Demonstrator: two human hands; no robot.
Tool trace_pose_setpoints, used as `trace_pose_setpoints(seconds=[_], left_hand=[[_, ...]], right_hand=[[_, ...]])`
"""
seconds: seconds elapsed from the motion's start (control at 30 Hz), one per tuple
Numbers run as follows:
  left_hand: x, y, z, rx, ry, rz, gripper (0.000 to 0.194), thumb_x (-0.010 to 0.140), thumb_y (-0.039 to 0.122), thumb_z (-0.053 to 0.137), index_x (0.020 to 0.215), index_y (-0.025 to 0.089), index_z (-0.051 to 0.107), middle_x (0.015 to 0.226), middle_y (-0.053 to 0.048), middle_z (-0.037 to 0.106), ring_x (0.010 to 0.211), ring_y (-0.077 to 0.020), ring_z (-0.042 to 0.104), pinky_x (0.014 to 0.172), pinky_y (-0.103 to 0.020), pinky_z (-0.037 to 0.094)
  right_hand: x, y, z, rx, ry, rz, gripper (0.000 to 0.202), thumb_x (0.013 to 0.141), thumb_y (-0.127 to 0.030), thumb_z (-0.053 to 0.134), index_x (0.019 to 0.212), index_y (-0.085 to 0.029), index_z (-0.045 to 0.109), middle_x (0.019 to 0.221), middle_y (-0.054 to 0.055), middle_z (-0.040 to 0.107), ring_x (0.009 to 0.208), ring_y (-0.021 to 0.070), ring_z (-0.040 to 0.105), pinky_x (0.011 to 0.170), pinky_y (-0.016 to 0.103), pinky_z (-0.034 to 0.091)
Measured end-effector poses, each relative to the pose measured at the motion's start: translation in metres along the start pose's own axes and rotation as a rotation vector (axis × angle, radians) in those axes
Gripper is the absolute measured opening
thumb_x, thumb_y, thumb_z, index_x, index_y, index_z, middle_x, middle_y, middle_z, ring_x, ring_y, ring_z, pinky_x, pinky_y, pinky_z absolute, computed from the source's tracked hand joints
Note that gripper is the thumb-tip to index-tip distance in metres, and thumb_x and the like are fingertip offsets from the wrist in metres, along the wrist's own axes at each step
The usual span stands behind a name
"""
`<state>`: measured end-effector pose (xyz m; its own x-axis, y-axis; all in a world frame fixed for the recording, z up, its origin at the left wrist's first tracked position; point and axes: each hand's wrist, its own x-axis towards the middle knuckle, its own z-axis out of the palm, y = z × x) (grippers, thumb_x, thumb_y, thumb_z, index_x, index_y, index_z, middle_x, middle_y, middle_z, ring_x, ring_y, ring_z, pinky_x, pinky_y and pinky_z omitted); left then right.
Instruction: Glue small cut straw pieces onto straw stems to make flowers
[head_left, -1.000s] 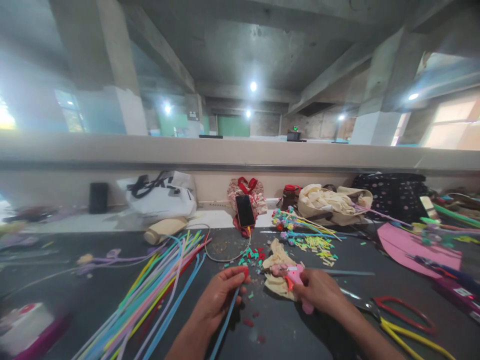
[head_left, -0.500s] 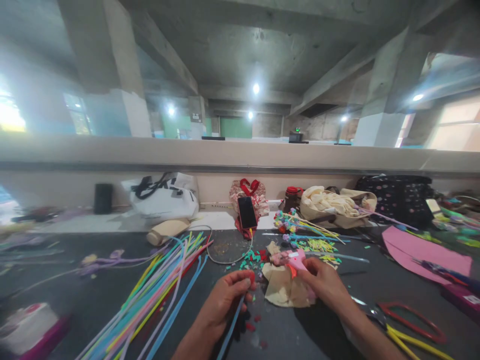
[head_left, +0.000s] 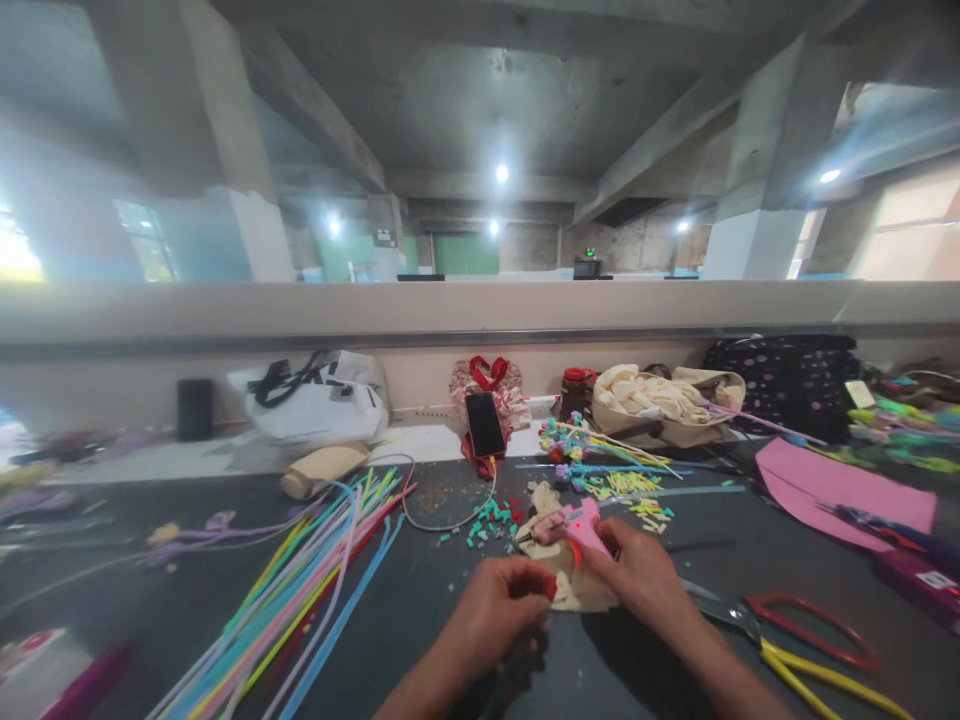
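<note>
Left hand (head_left: 499, 605): thumb and fingers drawn into a pinch, a small red piece (head_left: 552, 588) at the tips. Rest of the fingers blurred and shadowed; cannot tell whether anything else sits in the palm.

Right hand (head_left: 637, 570): wrapped around the handle of a pink glue gun (head_left: 581, 525), orange trigger toward the left hand, nozzle pointing left. Whether the trigger is pressed, the view does not show.

The red piece lies below the gun's body, in front of a crumpled cream cloth (head_left: 589, 595); touching the cloth or just short of it, hard to say. The gun is above the same cloth on the dark table (head_left: 375, 620).

Left of the hands, a fanned bundle of coloured strips (head_left: 300, 580). Beyond them, loose green bits (head_left: 495, 513) and yellow bits (head_left: 630, 485). Scissors (head_left: 742, 615) beside the right forearm, red and yellow handles.

Step in hand, by my reading: gluing at the red piece, nozzle and piece near but apart. Next move would call for a steady pinch, the glue-bearing face turned to the nozzle, a light trigger squeeze, and fingertips clear of the hot end.
</note>
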<state>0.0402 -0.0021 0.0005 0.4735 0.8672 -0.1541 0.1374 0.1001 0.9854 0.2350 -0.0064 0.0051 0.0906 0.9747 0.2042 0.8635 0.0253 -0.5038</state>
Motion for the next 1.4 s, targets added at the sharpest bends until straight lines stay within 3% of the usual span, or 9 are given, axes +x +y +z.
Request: trace_pose_setpoints(seconds=[0.1,0.2,0.37,0.57,0.73,0.97,1.2,1.4], left_hand=[[0.008,0.006,0.006,0.196,0.074,0.116,0.024,0.059,0.012,0.050,0.077,0.015,0.066,0.065,-0.002,0.062,0.047,-0.0103,0.050,0.048,-0.022,0.040],[0.013,0.009,0.008,0.344,0.118,0.253,0.023,0.058,0.011,0.050,0.071,0.018,0.068,0.087,-0.004,0.066,0.070,-0.0161,0.056,0.063,-0.024,0.042],[0.018,0.003,0.010,0.476,0.078,0.268,0.021,0.061,0.013,0.051,0.071,0.020,0.068,0.083,-0.003,0.067,0.081,-0.0198,0.056,0.073,-0.025,0.039],[0.020,0.000,0.015,0.612,0.033,0.214,0.021,0.064,0.014,0.048,0.071,0.019,0.067,0.071,-0.002,0.065,0.074,-0.0171,0.055,0.068,-0.022,0.036],[0.021,0.002,0.015,0.602,0.030,0.174,0.021,0.063,0.013,0.047,0.067,0.018,0.067,0.066,-0.002,0.064,0.069,-0.0172,0.055,0.064,-0.022,0.035],[0.025,-0.003,0.012,0.503,0.059,0.117,0.019,0.060,0.015,0.050,0.068,0.017,0.067,0.063,-0.001,0.063,0.062,-0.0155,0.054,0.057,-0.021,0.037],[0.029,-0.005,0.014,0.373,0.099,-0.013,0.023,0.057,0.013,0.048,0.071,0.015,0.066,0.045,0.003,0.053,0.037,-0.0099,0.044,0.038,-0.020,0.031],[0.029,0.003,0.015,0.254,0.114,-0.039,0.019,0.057,0.012,0.050,0.064,0.015,0.067,0.041,0.002,0.053,0.038,-0.0102,0.045,0.038,-0.019,0.029]], right_hand=[[-0.003,-0.001,0.002,-0.005,-0.004,0.017,0.023,0.073,-0.039,0.046,0.076,-0.020,0.058,0.070,0.003,0.066,0.062,0.0170,0.059,0.052,0.022,0.032],[-0.006,0.001,0.004,-0.026,0.000,0.006,0.022,0.073,-0.038,0.047,0.077,-0.019,0.057,0.072,0.004,0.067,0.064,0.0178,0.059,0.052,0.023,0.030],[-0.006,0.005,0.007,-0.064,0.018,0.001,0.022,0.074,-0.038,0.049,0.079,-0.019,0.058,0.075,0.006,0.066,0.067,0.0183,0.060,0.052,0.023,0.028],[-0.005,0.006,0.006,-0.048,0.027,0.026,0.018,0.073,-0.033,0.048,0.077,-0.019,0.059,0.073,0.005,0.067,0.065,0.0179,0.059,0.052,0.023,0.028],[-0.003,0.007,-0.002,0.062,0.086,0.048,0.019,0.072,-0.034,0.049,0.078,-0.020,0.059,0.072,0.003,0.066,0.066,0.0173,0.059,0.056,0.023,0.034],[-0.004,0.004,-0.015,0.321,0.420,0.020,0.031,0.067,-0.040,0.053,0.088,-0.017,0.055,0.083,0.007,0.064,0.071,0.0186,0.057,0.063,0.026,0.042],[0.000,0.000,-0.017,0.490,0.381,-0.057,0.023,0.068,-0.040,0.052,0.072,-0.017,0.054,0.061,-0.001,0.052,0.056,0.0132,0.047,0.051,0.022,0.037],[0.009,-0.026,-0.044,0.841,0.456,-0.104,0.022,0.071,-0.036,0.053,0.078,-0.016,0.051,0.066,0.000,0.054,0.058,0.0125,0.047,0.053,0.021,0.039]])
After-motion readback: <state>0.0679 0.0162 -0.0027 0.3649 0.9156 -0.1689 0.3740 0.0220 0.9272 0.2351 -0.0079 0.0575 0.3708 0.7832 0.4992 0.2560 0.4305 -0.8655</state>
